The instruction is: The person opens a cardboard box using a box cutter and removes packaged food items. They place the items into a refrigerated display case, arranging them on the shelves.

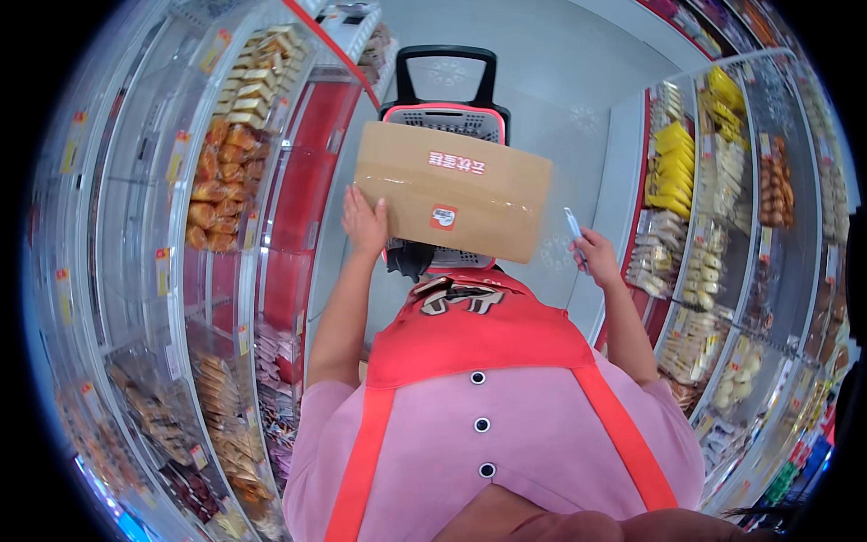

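A taped cardboard box with red printing and a small round-cornered sticker lies across the top of a grey and pink shopping basket. My left hand rests flat on the box's left edge, fingers pointing away from me. To the right of the box, not touching it, my right hand is closed around a light blue utility knife whose tip points up and away. Something black, perhaps a bag, hangs at the near left side of the basket. Clear tape runs along the box's middle.
A black basket handle stands beyond the box. On the left, clear shelf bins hold wrapped orange-brown bread and pale packaged pastries. Shelves on the right hold yellow packets and other wrapped foods. Grey floor shows between the shelves.
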A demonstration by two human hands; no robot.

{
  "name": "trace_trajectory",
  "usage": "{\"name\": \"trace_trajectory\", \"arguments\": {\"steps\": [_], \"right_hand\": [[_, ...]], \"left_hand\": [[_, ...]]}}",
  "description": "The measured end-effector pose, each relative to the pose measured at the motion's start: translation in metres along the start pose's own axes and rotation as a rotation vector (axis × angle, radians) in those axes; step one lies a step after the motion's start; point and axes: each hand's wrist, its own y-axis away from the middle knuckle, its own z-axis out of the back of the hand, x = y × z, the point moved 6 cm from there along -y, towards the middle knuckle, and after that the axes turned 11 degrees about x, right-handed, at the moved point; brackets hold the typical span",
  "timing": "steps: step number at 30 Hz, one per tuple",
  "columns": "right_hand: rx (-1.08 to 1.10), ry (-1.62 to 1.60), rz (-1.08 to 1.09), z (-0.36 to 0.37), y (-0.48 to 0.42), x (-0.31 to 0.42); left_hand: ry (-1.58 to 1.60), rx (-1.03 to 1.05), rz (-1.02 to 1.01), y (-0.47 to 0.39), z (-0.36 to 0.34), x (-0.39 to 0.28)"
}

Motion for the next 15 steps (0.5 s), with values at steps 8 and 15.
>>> {"name": "trace_trajectory", "arguments": {"steps": [8, 15], "right_hand": [[-0.191, 0.379, 0.075, -0.005, -0.033, -0.005], [-0.258, 0.566, 0.138, -0.007, -0.051, 0.0]], "left_hand": [[-0.024, 0.026, -0.001, -0.001, 0.001, -0.005], [-0.009, 0.037, 0.02, -0.001, 0.002, -0.009]]}}
